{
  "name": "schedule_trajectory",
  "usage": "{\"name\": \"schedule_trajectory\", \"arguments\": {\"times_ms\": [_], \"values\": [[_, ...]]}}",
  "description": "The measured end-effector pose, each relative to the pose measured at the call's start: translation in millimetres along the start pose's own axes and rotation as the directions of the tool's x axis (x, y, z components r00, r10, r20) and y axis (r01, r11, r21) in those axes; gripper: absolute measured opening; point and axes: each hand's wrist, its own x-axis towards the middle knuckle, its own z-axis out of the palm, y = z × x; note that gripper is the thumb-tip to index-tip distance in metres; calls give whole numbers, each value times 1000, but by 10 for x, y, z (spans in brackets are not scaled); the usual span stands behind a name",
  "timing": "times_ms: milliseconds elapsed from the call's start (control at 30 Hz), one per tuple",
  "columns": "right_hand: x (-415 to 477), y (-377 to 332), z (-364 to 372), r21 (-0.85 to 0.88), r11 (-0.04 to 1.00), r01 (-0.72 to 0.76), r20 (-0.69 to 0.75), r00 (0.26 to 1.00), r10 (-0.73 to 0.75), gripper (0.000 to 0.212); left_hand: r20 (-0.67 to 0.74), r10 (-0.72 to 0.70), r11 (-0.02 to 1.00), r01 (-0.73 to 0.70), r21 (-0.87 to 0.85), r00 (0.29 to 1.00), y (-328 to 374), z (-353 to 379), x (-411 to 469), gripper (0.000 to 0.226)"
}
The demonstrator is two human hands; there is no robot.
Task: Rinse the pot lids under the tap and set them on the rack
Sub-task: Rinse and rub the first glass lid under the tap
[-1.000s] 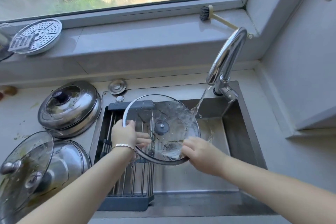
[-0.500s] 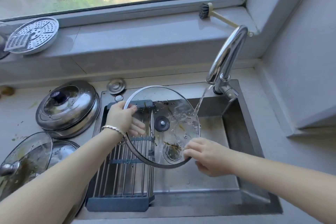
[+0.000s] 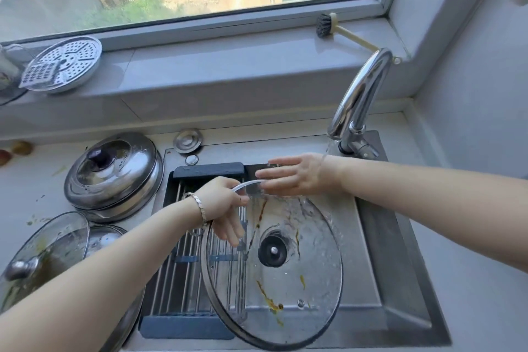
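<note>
Head view: left hand (image 3: pixel 221 203) pinches the glass lid (image 3: pixel 285 291) at its rim; right hand (image 3: pixel 297 177), fingers straight, hides the far edge.

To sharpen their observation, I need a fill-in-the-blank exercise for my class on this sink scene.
The left hand grips the glass lid by its ____.
The rack sits in the left side of the ____.
The bracelet is on the ____ wrist.
Water from the tap falls on the ____ wrist.
Missing words: rim; sink; left; right.
</note>
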Motion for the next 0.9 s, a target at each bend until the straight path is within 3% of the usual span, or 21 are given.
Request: {"name": "schedule_trajectory", "arguments": {"times_ms": [133,233,300,367,433,500,633,700,800,867,900], "values": [[-180,-202,-53,-87,982,-170,161,970,183,52,-46,-7,999,5,-44,999,-31,-25,-4,13],[-514,-564,26,-84,931,-355,176,914,365,63,-134,-18,994,4,-105,991,-64,-98,9,13],[-648,-844,-4,-36,891,-453,375,820,432,93,-186,-60,986,28,-166,981,-72,-90,15,13],[-669,-1107,-119,107,858,-503,495,775,393,102,-250,-124,973,67,-222,960,-66,-47,48,13],[-616,-1290,-223,257,738,-623,610,697,376,86,-316,-208,964,139,-229,926,-101,6,136,20],[-498,-1340,-423,326,637,-698,578,680,450,66,-250,-317,913,224,-341,915,-96,112,188,19],[-204,-1399,-660,600,236,-765,632,634,447,71,-80,-414,774,304,-556,907,56,379,107,19],[-110,-1390,-687,586,244,-773,598,616,514,48,13,-428,704,343,-622,904,83,503,45,23],[-169,-1228,-732,494,246,-834,576,526,626,14,79,-424,661,368,-654,902,73,621,6,22],[-233,-1039,-781,489,206,-847,581,493,648,4,-52,-430,753,327,-571,901,22,655,57,37],[-250,-947,-823,505,190,-842,580,494,647,3,-200,-391,869,289,-402,898,-32,653,77,48]]}}
